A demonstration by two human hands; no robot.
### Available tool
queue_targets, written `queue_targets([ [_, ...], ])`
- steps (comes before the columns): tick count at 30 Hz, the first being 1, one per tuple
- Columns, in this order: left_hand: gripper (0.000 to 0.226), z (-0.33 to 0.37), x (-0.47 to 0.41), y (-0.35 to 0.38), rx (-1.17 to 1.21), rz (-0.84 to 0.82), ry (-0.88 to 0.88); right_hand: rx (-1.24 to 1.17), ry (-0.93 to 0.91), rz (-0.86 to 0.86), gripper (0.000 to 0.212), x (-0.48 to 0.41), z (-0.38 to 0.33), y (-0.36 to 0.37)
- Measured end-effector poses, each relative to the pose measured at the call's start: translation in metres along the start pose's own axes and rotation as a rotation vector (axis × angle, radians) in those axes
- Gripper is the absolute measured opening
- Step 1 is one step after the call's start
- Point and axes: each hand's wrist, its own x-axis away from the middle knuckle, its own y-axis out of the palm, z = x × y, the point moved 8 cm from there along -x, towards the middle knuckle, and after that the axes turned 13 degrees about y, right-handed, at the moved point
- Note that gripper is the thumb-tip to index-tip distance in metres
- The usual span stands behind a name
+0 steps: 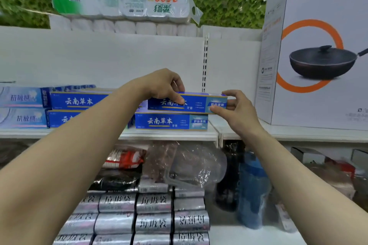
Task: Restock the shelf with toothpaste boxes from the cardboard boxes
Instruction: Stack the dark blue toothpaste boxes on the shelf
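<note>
On white shelf (159,135): pale lilac toothpaste boxes (22,118) at left, two high; blue toothpaste boxes (171,121) stacked left-center and center; wok carton (318,65) upright at right.

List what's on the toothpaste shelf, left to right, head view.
pale toothpaste boxes → blue toothpaste stack → toothpaste box held by left hand and right hand → pan carton

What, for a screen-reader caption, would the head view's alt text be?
The left hand and the right hand grip a blue toothpaste box over another box on a white shelf. More toothpaste boxes are stacked to the left; a frying-pan carton stands at right.
</note>
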Motion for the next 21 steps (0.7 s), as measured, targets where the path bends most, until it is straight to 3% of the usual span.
queue_targets([
  [16,0.032,-0.098,-0.063,0.001,-0.065,0.027,-0.095,0.216,0.207,-0.051,0.044,-0.086,0.011,0.067],
  [21,0.035,-0.113,-0.073,0.003,-0.197,0.035,-0.165,0.193,0.342,-0.126,0.070,-0.074,0.016,0.087],
])
